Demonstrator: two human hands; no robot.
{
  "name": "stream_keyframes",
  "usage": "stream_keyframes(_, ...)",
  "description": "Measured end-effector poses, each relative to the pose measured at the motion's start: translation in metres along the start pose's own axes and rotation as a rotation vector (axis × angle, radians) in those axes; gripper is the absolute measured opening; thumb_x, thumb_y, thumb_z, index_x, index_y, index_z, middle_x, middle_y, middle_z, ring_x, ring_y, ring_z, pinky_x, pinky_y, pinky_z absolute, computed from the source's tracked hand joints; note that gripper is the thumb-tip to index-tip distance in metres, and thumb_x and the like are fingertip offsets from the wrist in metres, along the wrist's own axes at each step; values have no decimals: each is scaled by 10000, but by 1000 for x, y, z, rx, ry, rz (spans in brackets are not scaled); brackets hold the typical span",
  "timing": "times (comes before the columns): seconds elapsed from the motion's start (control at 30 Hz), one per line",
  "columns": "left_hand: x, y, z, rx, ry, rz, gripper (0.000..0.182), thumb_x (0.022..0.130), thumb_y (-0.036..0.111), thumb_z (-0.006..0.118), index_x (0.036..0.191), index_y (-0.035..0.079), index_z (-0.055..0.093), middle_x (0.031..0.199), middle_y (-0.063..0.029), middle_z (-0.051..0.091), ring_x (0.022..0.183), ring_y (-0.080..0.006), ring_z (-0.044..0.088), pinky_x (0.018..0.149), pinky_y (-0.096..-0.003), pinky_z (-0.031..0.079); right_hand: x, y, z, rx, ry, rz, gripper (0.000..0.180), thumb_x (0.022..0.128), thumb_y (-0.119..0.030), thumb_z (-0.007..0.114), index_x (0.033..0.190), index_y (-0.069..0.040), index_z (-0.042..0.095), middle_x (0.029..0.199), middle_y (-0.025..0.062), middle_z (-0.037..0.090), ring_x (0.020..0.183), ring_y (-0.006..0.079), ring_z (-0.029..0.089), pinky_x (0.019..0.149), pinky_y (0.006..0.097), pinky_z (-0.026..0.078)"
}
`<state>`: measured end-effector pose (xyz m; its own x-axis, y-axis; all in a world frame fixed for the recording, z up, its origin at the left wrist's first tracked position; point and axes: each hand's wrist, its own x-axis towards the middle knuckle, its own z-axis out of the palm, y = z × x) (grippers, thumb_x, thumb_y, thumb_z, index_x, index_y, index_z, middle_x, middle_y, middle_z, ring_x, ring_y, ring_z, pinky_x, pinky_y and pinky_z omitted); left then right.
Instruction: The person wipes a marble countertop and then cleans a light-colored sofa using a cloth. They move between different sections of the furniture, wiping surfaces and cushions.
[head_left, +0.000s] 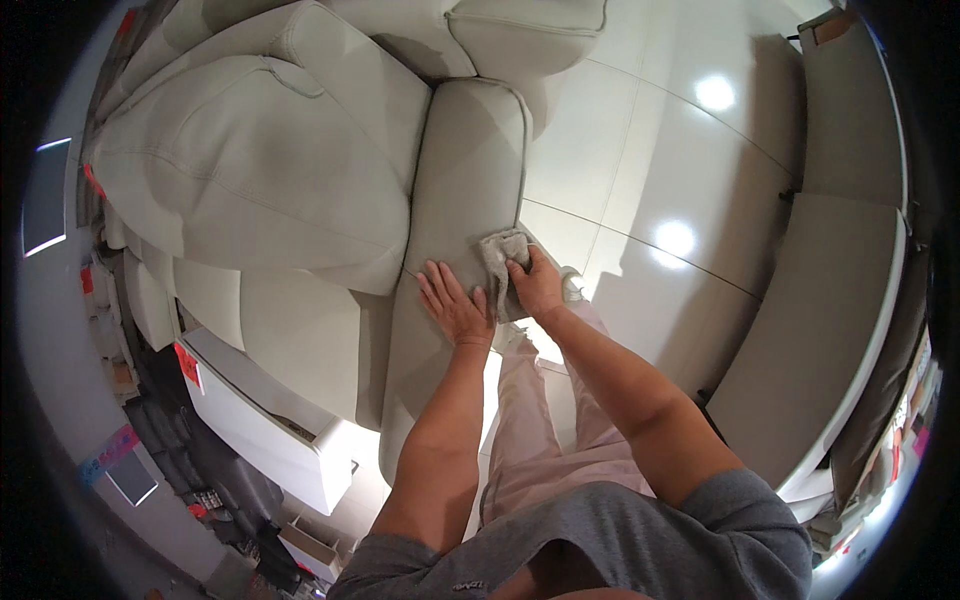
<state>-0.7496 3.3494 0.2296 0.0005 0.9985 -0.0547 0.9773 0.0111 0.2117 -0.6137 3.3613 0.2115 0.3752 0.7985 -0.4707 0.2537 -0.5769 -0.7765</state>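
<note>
A pale grey-beige upholstered sofa fills the left of the view, and I stand at the front of its seat cushion (469, 165). My left hand (457, 306) rests flat on the cushion near its front edge, fingers apart, with nothing in it. Just to the right, my right hand (537, 285) grips a folded grey-brown cloth (504, 251) between thumb and fingers. The cloth lies against the front edge of the cushion and hangs partly over it. The fingers behind the cloth are partly hidden.
Behind the seat is a large padded backrest (300, 165). Glossy floor tiles (637, 150) lie to my right, bordered by a long grey-topped piece of furniture (825, 330). A white cabinet (262, 420) with a red tag (187, 364) stands at lower left.
</note>
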Motion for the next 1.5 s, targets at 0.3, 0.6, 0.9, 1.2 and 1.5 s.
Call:
stream_keyframes(0.3,-2,1,-3,-6,-100,-65,773,871,269,508,1476,-30,132,1571,-178,76,1443,-398,10,1153,-537,-5,51,-58,-36,-48,27,32,319,872,-243,656,1087,-18,587,950,185,675,878,327,657,773,385,505)
stream_keyframes(0.6,-6,-11,11,-30,-49,-40,774,871,436,432,1459,-24,227,1563,-178,136,1442,-405,37,1147,-564,38,146,-108,-57,-206,242,-112,453,843,-332,638,1129,12,566,1047,242,610,985,411,590,872,465,468)
stream_keyframes(0.9,-2,-2,-17,-103,-328,-127,807,842,281,590,1459,-54,192,1557,-212,99,1435,-416,21,1146,-557,22,158,-138,-46,-393,421,-186,364,878,-289,595,1162,-62,568,1084,222,576,1028,414,559,881,475,458)
stream_keyframes(1.2,6,-2,-19,-186,-238,-45,786,887,339,550,1478,-16,172,1565,-187,84,1436,-413,23,1148,-558,35,87,-106,-52,-608,242,-401,320,798,-46,572,1110,-91,628,1240,154,546,1081,360,561,903,428,476)
stream_keyframes(1.5,-9,-103,-32,-377,-406,-39,595,901,322,548,1414,72,381,1481,-162,339,1371,-336,304,1120,-425,279,-14,-61,-56,-328,-511,-79,372,836,-113,536,1192,-127,641,1030,126,693,938,266,666,838,369,513)
